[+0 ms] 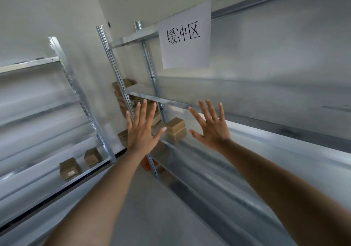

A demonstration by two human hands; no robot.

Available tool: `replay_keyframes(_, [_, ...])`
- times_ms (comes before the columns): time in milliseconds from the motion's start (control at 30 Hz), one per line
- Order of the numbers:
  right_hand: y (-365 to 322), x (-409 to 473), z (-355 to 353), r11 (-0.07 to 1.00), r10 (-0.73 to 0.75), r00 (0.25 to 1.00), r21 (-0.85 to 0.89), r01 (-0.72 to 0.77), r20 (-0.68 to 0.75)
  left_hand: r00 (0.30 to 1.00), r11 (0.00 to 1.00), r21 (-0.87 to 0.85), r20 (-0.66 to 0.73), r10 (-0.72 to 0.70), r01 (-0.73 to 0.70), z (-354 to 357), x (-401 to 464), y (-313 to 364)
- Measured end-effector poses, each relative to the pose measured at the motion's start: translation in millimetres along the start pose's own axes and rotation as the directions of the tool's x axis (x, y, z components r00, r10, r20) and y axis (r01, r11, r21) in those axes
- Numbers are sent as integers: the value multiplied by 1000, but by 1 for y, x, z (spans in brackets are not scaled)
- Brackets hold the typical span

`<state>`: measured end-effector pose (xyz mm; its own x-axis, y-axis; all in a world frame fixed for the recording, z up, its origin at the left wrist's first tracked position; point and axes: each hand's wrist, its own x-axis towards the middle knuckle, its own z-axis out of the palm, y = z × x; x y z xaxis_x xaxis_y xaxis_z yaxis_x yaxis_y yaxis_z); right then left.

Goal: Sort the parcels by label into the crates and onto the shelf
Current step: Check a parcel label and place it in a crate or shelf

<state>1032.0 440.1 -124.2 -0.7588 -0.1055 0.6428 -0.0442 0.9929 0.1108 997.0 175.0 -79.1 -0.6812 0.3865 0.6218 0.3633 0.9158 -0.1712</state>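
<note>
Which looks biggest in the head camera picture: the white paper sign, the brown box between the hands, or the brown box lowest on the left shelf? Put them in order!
1. White paper sign, by far the biggest.
2 and 3. Brown box between the hands and brown box on the left shelf look about alike, and they sit at different distances from the camera, so no ranking.
</note>
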Motion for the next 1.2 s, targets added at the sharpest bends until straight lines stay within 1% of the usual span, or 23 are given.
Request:
replay_keyframes(267, [-26,43,23,995,51,999,-91,-51,0,997,993,-105,-67,45,-52,48,46,-53])
replay_keyframes(467, [-73,98,37,981,77,997,-178,-76,-3,995,984,-160,-74,65,-76,84,74,-127])
replay_keyframes(600, [-105,129,48,973,117,993,-196,-119,-19,994,977,-196,-76,72,-86,107,84,-176])
replay_keyframes(733, [-136,145,61,965,149,989,-215,-150,-20,993,968,-228,-85,83,-101,124,92,-211])
replay_keyframes(967, [-170,165,93,958,170,985,-240,-159,25,990,948,-290,-89,112,-133,160,96,-241])
replay_keyframes(1200, [-173,217,127,961,157,987,-235,-146,27,992,947,-300,-75,101,-119,197,126,-260])
